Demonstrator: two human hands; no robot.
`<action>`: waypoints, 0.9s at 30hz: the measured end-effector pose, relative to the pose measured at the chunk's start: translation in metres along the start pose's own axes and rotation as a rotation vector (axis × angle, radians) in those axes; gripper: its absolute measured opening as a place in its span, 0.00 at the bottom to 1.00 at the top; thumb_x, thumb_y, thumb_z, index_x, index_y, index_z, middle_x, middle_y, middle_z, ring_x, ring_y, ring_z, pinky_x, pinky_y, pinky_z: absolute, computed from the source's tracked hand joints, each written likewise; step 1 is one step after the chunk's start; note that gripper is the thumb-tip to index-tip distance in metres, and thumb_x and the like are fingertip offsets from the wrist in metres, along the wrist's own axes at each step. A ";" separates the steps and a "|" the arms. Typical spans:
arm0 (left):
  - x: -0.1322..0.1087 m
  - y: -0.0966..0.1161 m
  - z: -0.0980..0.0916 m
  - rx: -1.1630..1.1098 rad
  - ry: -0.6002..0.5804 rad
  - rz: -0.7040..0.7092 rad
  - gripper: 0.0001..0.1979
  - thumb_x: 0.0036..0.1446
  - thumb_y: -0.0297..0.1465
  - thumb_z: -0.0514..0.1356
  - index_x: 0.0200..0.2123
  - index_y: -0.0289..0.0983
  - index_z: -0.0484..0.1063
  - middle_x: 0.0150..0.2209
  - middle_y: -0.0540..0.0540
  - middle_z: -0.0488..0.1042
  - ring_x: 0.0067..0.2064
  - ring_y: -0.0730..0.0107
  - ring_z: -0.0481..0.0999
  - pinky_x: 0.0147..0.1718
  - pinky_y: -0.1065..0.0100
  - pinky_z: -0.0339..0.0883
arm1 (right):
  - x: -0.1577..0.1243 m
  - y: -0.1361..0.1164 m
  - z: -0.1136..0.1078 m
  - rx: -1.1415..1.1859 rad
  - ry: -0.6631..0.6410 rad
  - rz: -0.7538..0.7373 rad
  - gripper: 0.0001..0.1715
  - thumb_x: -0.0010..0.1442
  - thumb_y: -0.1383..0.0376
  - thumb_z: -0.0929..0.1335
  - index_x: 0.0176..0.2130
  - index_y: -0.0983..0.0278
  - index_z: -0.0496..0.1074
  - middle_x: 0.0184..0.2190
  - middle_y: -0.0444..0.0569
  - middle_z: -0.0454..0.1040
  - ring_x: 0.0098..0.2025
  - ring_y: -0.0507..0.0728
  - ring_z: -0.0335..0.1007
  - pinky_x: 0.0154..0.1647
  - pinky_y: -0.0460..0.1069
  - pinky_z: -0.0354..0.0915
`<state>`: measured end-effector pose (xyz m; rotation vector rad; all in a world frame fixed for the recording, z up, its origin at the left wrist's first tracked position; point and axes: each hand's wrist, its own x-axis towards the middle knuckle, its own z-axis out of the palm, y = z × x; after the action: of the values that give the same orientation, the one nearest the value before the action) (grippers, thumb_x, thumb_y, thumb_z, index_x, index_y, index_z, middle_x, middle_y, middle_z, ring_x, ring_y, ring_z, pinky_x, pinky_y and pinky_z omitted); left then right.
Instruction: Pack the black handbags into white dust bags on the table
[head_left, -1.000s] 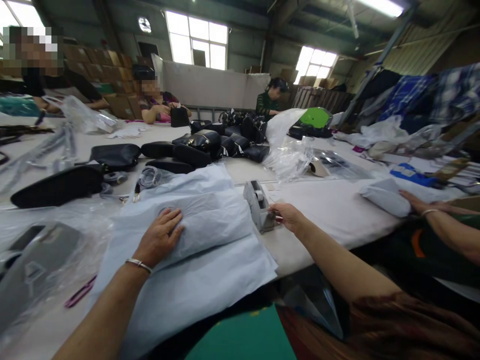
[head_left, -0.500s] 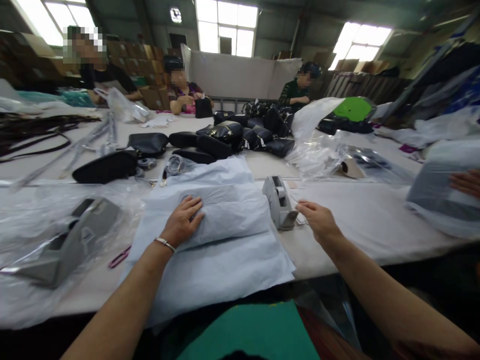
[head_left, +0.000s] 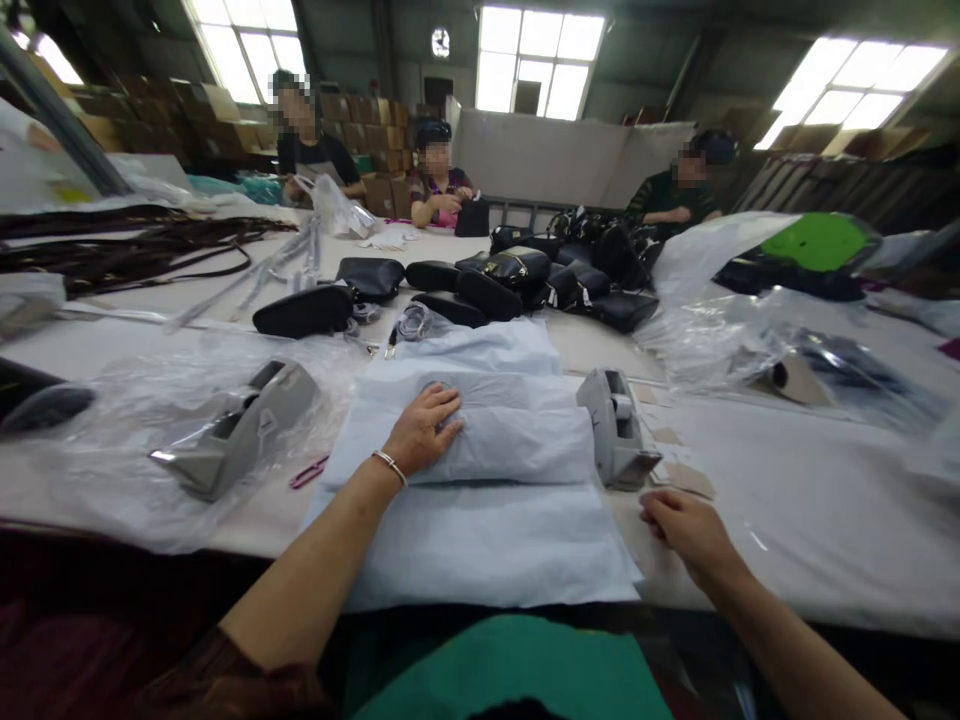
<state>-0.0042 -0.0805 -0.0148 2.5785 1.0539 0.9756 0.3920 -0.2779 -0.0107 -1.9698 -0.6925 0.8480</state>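
A bundle folded in pale white tissue paper (head_left: 517, 450) lies at the middle of the table's front. On its upper left part rests my left hand (head_left: 424, 430), palm down with the fingers spread. My right hand (head_left: 686, 530) is over the table just right of the paper, its fingers pinched together; anything between them is too small to make out. Close beyond that hand stands a grey tape dispenser (head_left: 615, 430), beside the paper's right edge. Several small cards (head_left: 686, 478) lie to the right of the dispenser.
Another tape dispenser (head_left: 240, 425) sits on clear plastic at the left, near pink snips (head_left: 308, 472). Black bags (head_left: 517, 270) are heaped beyond the paper. Clear plastic bags (head_left: 720, 340) and a roll (head_left: 795, 380) lie to the right. Across the table are several people.
The view has turned left, so the scene sits further right. My right hand has come from the dispenser's front end nearer to me. My left hand stays on the paper.
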 end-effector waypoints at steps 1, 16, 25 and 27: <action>0.000 0.000 0.001 0.000 0.000 0.003 0.21 0.65 0.37 0.59 0.57 0.35 0.76 0.61 0.38 0.73 0.67 0.48 0.65 0.66 0.43 0.62 | -0.007 -0.006 0.002 0.018 -0.067 -0.032 0.17 0.44 0.56 0.76 0.27 0.68 0.76 0.22 0.51 0.76 0.20 0.51 0.66 0.19 0.45 0.60; -0.002 0.000 0.000 0.005 0.012 -0.013 0.21 0.64 0.38 0.59 0.57 0.37 0.76 0.61 0.40 0.73 0.67 0.48 0.65 0.66 0.43 0.62 | -0.030 -0.121 0.160 0.318 -0.920 0.045 0.42 0.56 0.67 0.67 0.67 0.61 0.57 0.21 0.39 0.74 0.11 0.47 0.57 0.11 0.40 0.48; -0.002 0.002 0.000 -0.012 0.005 -0.024 0.21 0.64 0.38 0.58 0.58 0.37 0.76 0.61 0.40 0.73 0.67 0.48 0.65 0.66 0.43 0.61 | -0.023 -0.133 0.178 0.232 -0.690 0.044 0.26 0.66 0.64 0.64 0.62 0.63 0.64 0.16 0.37 0.68 0.10 0.46 0.49 0.10 0.40 0.44; -0.002 0.002 0.000 -0.006 0.007 -0.028 0.22 0.64 0.38 0.58 0.57 0.37 0.76 0.61 0.40 0.73 0.67 0.48 0.65 0.66 0.44 0.61 | -0.023 -0.134 0.181 0.214 -0.657 0.042 0.24 0.67 0.64 0.63 0.61 0.63 0.65 0.16 0.37 0.67 0.10 0.46 0.48 0.10 0.40 0.43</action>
<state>-0.0041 -0.0837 -0.0145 2.5504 1.0848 0.9806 0.2179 -0.1425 0.0396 -1.5081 -0.8831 1.5546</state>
